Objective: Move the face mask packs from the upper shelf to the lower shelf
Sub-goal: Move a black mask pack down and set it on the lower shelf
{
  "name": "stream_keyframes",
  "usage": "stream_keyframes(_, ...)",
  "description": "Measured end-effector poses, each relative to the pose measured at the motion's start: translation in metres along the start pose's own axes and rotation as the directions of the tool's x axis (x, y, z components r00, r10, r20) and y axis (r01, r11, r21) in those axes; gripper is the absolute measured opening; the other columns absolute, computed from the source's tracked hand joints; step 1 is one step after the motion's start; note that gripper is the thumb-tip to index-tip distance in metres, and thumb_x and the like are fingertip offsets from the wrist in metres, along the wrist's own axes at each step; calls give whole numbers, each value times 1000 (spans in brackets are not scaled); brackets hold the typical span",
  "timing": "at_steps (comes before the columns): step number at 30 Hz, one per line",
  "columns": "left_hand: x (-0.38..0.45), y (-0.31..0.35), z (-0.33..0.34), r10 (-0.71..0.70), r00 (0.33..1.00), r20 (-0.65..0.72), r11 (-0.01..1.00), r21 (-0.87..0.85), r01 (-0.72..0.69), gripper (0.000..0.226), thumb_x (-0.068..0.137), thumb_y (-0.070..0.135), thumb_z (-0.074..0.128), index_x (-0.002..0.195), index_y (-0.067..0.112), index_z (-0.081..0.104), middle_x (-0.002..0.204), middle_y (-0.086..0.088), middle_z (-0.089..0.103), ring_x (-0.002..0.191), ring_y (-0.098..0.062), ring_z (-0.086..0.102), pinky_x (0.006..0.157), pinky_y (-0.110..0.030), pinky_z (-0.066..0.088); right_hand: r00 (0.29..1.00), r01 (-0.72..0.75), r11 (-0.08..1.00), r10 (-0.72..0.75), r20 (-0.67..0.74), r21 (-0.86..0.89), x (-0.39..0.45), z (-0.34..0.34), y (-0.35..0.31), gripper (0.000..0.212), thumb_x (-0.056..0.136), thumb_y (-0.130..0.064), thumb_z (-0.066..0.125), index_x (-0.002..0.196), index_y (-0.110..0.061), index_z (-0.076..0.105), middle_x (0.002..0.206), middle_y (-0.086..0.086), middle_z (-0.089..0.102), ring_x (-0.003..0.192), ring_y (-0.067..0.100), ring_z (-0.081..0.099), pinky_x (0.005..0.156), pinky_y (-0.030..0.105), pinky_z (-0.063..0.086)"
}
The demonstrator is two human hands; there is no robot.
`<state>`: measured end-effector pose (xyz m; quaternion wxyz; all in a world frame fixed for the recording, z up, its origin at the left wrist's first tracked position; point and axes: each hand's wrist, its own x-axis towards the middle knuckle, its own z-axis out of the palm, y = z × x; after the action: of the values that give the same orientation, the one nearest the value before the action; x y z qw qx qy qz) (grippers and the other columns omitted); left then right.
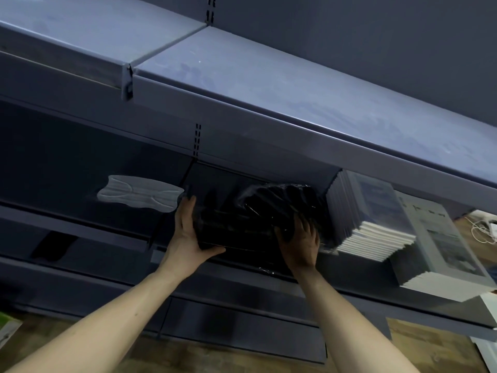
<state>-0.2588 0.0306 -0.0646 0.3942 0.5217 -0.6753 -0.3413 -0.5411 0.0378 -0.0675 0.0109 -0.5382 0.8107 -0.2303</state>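
Bundle of black face mask packs in glossy clear plastic wrap (258, 219) on the dark grey metal shelf (295, 289), left hand (188, 232) gripping its left end, right hand (301, 243) clasping its right side, single white face mask (139, 196) lying left of the left hand, stack of white-edged flat packs (371, 219) just right of the right hand.

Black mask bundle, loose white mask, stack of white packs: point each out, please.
Black mask bundle (255, 219), head view, on its shiny wrapped front.
Loose white mask (139, 195), head view, on its middle.
Stack of white packs (371, 219), head view, on the stack's side.
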Motion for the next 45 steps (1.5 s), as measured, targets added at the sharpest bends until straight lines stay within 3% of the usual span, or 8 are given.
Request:
stream_keyframes(5,1,0,-6,0,984,181,984,175,-33,100,57,65,82,143,49,35,158,14,18,145,-14,20,118,-34,25,993,7,1000,-6,-120,12,10,-8,2,34,94,-30,65,126,-19,66,129,6,65,124,35,50,102,48,38)
stream_keyframes(9,0,10,-9,36,971,234,944,310,-109,100,52,85,59,140,40,49,156,17,24,129,12,-6,114,-23,-10,962,198,979,-186,-202,41,-2,-4,-9,35,97,-37,52,118,-15,69,116,8,68,108,34,59,94,46,47)
stream_keyframes(15,1,11,-6,-86,982,168,952,304,31,113,74,65,71,157,26,5,164,1,6,149,-20,14,118,-29,19,854,499,849,-516,71,173,-32,8,-19,38,100,-44,44,127,-25,65,129,-11,60,123,11,52,105,37,44)
stream_keyframes(19,1,11,-6,-98,991,93,982,169,81,132,73,51,81,153,31,-22,163,6,-18,138,-2,17,103,-17,32,819,545,818,-567,92,185,-32,0,-14,38,97,-41,50,132,-32,60,137,-15,53,128,9,46,107,36,42)
stream_keyframes(22,2,6,-8,-5,987,162,985,170,-23,116,70,55,80,154,49,0,163,15,-14,145,-3,6,114,-26,28,891,454,883,-447,-85,118,-20,-3,-10,51,94,-46,53,138,-22,56,149,1,45,135,23,42,113,40,37)
stream_keyframes(25,4,-4,-6,31,965,261,958,269,-103,96,60,94,47,142,45,45,162,14,14,148,-4,1,123,-32,3,999,38,999,-37,-25,31,4,-6,0,73,90,-52,59,152,-18,39,159,8,33,147,30,26,119,47,25)
stream_keyframes(34,8,-5,-2,68,958,279,890,417,-184,55,90,60,56,141,40,48,161,11,21,151,-12,4,116,-23,-12,985,-20,993,40,-170,116,15,-8,5,22,93,-23,62,113,-14,69,120,8,66,114,35,53,96,46,42)
stream_keyframes(45,5,2,-3,-111,984,143,976,203,80,136,76,50,78,132,46,-46,143,26,-47,148,-25,21,114,-42,38,853,504,849,-518,64,159,-26,1,-6,36,94,-37,54,128,-26,60,141,-7,49,135,16,40,113,36,37)
